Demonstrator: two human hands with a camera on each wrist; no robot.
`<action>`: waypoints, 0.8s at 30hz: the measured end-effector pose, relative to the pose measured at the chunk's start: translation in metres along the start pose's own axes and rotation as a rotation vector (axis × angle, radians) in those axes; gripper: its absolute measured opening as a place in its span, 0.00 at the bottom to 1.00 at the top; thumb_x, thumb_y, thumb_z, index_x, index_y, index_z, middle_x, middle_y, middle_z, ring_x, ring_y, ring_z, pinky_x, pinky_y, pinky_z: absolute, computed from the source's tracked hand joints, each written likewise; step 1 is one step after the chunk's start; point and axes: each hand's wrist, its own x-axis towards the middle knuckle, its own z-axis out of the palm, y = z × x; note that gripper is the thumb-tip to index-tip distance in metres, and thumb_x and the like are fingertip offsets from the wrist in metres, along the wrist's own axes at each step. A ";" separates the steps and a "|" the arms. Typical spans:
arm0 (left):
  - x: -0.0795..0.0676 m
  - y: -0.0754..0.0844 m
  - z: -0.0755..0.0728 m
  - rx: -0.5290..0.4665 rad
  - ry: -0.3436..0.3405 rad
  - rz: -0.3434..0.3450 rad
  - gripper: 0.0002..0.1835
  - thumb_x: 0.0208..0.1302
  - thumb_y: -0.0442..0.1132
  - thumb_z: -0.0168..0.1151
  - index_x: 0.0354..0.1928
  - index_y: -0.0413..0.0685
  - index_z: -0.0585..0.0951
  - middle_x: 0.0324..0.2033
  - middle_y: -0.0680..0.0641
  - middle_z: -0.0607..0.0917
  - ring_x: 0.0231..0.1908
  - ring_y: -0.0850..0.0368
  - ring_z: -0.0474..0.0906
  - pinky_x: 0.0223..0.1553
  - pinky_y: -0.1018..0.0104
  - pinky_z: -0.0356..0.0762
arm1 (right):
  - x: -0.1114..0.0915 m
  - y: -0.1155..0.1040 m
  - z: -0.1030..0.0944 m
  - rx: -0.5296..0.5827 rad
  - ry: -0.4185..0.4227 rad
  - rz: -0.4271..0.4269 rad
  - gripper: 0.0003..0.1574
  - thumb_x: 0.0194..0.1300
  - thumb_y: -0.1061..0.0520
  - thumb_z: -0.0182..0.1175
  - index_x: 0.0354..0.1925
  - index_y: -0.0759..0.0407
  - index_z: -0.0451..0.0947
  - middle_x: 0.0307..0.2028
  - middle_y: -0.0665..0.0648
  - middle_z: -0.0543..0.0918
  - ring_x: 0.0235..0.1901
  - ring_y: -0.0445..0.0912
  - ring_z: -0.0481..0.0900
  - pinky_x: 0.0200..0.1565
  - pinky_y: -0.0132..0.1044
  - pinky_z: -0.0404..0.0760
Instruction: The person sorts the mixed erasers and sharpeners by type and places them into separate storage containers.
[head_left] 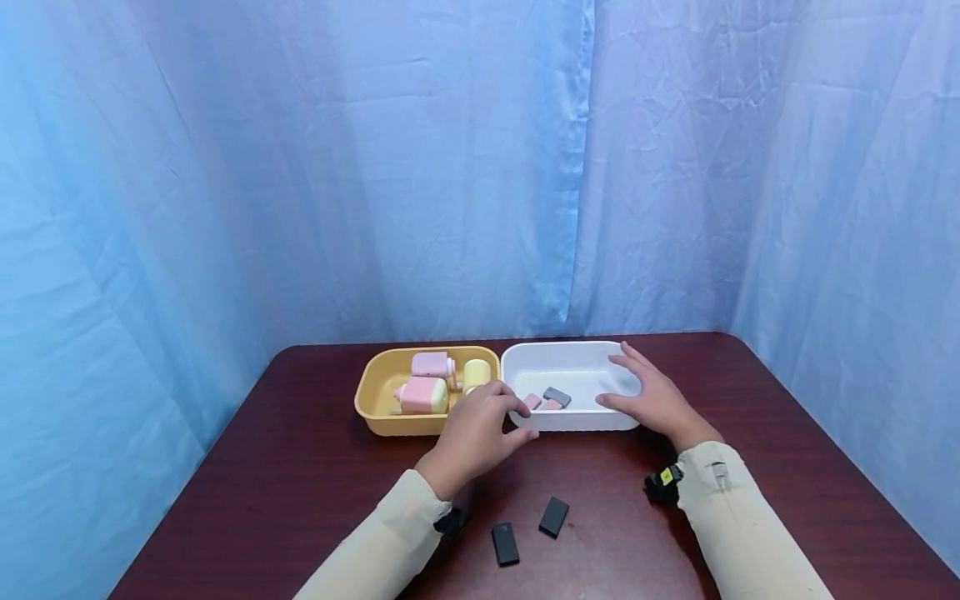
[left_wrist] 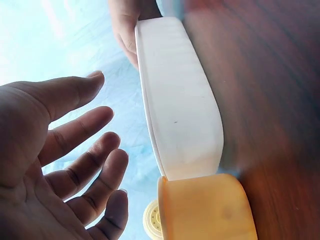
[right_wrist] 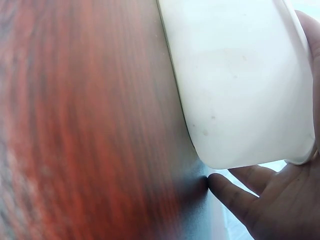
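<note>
My left hand (head_left: 480, 433) hovers over the front, where the yellow and white bins meet. Its palm is bare in the left wrist view, with fingers loosely bent and thumb apart from them. At the right end of the white bin (head_left: 577, 422), my right hand (head_left: 656, 400) holds the rim, its thumb and index finger over the inside. Other fingers (right_wrist: 235, 197) reach around the outside of that end in the right wrist view. Inside the white bin's front left lie small pink blocks (head_left: 532, 402) and a grey block (head_left: 557, 397).
Left of the white bin stands the yellow bin (head_left: 405, 426), holding pink-and-cream bottle-shaped pieces (head_left: 423, 395) and a yellow cylindrical piece (head_left: 476, 375). Two black rectangular blocks (head_left: 506, 544) lie on the dark red table (head_left: 300, 492) near its front. Blue curtains (head_left: 465, 167) hang around it.
</note>
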 end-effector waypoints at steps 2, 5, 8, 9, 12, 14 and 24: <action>-0.004 -0.001 -0.001 -0.003 -0.004 0.005 0.17 0.52 0.58 0.69 0.39 0.58 0.86 0.38 0.58 0.78 0.37 0.65 0.72 0.40 0.67 0.75 | 0.000 0.000 0.000 -0.002 0.001 0.003 0.59 0.46 0.25 0.65 0.69 0.50 0.62 0.75 0.53 0.46 0.72 0.58 0.49 0.62 0.65 0.56; -0.009 -0.004 -0.002 -0.015 -0.003 0.013 0.17 0.53 0.58 0.69 0.40 0.58 0.87 0.38 0.59 0.78 0.39 0.65 0.72 0.42 0.66 0.75 | 0.000 -0.001 0.000 -0.002 0.003 0.004 0.58 0.47 0.26 0.65 0.69 0.51 0.62 0.75 0.53 0.46 0.72 0.59 0.49 0.62 0.66 0.56; -0.015 -0.007 -0.003 -0.018 -0.004 0.025 0.16 0.53 0.58 0.69 0.39 0.59 0.86 0.37 0.59 0.78 0.38 0.65 0.72 0.42 0.66 0.75 | 0.000 0.000 0.000 0.002 0.006 0.007 0.57 0.48 0.27 0.66 0.69 0.50 0.62 0.75 0.53 0.47 0.72 0.58 0.49 0.62 0.65 0.56; -0.016 -0.008 -0.003 -0.017 -0.006 0.028 0.16 0.53 0.58 0.69 0.39 0.59 0.86 0.37 0.59 0.78 0.38 0.65 0.72 0.42 0.66 0.75 | 0.001 0.000 0.000 0.002 0.005 0.008 0.57 0.48 0.27 0.66 0.69 0.50 0.62 0.75 0.53 0.46 0.72 0.58 0.49 0.62 0.66 0.56; -0.022 -0.010 -0.004 -0.015 -0.020 0.021 0.15 0.52 0.58 0.69 0.37 0.61 0.86 0.35 0.60 0.77 0.37 0.65 0.71 0.40 0.66 0.74 | 0.001 0.000 0.000 0.007 0.002 0.005 0.58 0.47 0.26 0.66 0.69 0.50 0.62 0.75 0.52 0.46 0.72 0.58 0.49 0.62 0.65 0.56; -0.026 -0.010 -0.005 -0.016 -0.030 0.012 0.15 0.52 0.59 0.69 0.37 0.60 0.86 0.36 0.61 0.76 0.38 0.65 0.72 0.40 0.66 0.74 | 0.001 0.000 -0.001 0.012 -0.004 0.000 0.58 0.47 0.26 0.66 0.69 0.51 0.62 0.75 0.52 0.46 0.72 0.58 0.49 0.62 0.66 0.56; -0.048 -0.009 -0.011 -0.006 -0.065 0.034 0.16 0.52 0.59 0.69 0.36 0.60 0.86 0.36 0.61 0.75 0.38 0.66 0.71 0.41 0.65 0.74 | 0.001 0.001 -0.001 0.019 -0.009 -0.002 0.59 0.46 0.25 0.65 0.69 0.50 0.62 0.75 0.51 0.46 0.72 0.58 0.49 0.63 0.65 0.56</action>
